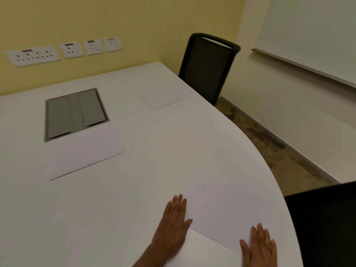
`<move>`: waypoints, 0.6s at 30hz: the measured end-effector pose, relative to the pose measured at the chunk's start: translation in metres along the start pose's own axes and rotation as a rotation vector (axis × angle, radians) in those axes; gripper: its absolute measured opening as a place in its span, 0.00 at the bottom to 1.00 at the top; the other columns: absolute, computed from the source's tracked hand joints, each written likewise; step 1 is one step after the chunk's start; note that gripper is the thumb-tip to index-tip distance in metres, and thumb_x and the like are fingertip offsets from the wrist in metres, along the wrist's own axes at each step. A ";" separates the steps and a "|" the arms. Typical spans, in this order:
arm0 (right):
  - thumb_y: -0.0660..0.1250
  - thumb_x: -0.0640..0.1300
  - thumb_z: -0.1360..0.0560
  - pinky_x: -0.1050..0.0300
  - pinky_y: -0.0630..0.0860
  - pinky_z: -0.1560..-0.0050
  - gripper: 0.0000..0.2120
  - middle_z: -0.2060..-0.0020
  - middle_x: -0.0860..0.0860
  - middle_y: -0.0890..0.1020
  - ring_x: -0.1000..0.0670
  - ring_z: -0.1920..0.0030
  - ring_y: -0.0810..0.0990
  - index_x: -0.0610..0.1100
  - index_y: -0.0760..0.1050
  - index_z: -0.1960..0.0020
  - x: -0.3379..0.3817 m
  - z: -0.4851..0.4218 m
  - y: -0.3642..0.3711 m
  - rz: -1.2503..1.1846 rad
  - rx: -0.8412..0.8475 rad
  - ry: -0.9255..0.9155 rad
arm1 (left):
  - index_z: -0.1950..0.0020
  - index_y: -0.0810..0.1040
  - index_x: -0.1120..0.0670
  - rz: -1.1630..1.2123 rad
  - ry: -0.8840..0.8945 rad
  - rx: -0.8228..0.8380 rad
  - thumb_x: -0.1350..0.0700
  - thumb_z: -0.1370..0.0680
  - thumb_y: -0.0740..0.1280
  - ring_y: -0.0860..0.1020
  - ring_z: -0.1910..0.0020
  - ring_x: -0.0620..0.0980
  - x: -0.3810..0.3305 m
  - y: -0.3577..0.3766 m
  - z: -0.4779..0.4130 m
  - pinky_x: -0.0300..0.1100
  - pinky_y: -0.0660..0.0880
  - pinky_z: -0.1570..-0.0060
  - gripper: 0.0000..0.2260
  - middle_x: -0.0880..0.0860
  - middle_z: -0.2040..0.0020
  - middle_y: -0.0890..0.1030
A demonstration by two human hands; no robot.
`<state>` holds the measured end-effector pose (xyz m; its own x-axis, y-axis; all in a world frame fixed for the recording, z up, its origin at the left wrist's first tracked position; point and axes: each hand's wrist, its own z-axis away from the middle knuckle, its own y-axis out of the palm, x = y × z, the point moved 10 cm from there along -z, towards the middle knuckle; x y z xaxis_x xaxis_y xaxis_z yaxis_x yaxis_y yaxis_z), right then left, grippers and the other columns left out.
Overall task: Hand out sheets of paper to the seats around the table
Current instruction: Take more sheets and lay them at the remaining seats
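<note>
Hands flat with fingers straight, left hand [174, 224] and right hand [260, 245] pressing sheet [223, 205] on table [134, 199], grasping nothing.

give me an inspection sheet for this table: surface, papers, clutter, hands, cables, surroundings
surface: white table, curved right edge, closed grey hatch set in it
job's things: three papers lying flat: near sheet at the curved edge, middle sheet beside the hatch, far sheet before the far chair
clutter: nothing seen
hands: left hand flat against the near sheet's left edge; right hand flat on its near corner
cables: nothing seen
surroundings: near chair at right, wall sockets, whiteboard
</note>
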<state>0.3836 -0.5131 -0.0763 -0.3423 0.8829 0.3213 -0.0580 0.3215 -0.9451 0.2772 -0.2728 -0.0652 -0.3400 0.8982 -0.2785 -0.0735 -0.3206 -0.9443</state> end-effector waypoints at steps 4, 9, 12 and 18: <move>0.40 0.67 0.20 0.33 0.64 0.38 0.46 0.42 0.29 0.79 0.31 0.37 0.75 0.29 0.79 0.43 0.025 -0.011 0.005 0.002 -0.065 -0.043 | 0.21 0.40 0.52 0.115 -0.095 -0.091 0.41 0.18 0.45 0.35 0.21 0.51 0.047 -0.015 -0.002 0.43 0.37 0.25 0.29 0.50 0.20 0.39; 0.39 0.67 0.20 0.47 0.53 0.28 0.46 0.41 0.31 0.80 0.41 0.28 0.65 0.30 0.80 0.43 0.110 -0.040 0.012 -0.097 -0.038 -0.187 | 0.20 0.41 0.52 0.073 -0.239 -0.253 0.40 0.18 0.43 0.32 0.23 0.48 0.131 -0.053 0.008 0.44 0.36 0.24 0.29 0.49 0.20 0.37; 0.40 0.65 0.19 0.40 0.58 0.32 0.44 0.40 0.32 0.80 0.31 0.38 0.78 0.30 0.79 0.41 0.166 -0.051 0.016 -0.092 -0.072 -0.305 | 0.20 0.44 0.52 0.074 -0.315 -0.310 0.39 0.20 0.41 0.34 0.22 0.47 0.183 -0.076 0.022 0.44 0.38 0.23 0.31 0.49 0.20 0.39; 0.44 0.61 0.18 0.36 0.58 0.28 0.37 0.40 0.38 0.82 0.36 0.36 0.78 0.33 0.77 0.36 0.280 -0.068 0.027 -0.153 -0.060 -0.498 | 0.20 0.50 0.54 0.087 -0.463 -0.413 0.40 0.20 0.44 0.39 0.21 0.47 0.277 -0.118 0.054 0.42 0.38 0.23 0.31 0.51 0.19 0.45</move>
<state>0.3501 -0.2342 -0.0079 -0.7396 0.5592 0.3746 -0.0936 0.4657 -0.8800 0.1413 -0.0023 -0.0213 -0.7062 0.6209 -0.3403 0.3100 -0.1609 -0.9370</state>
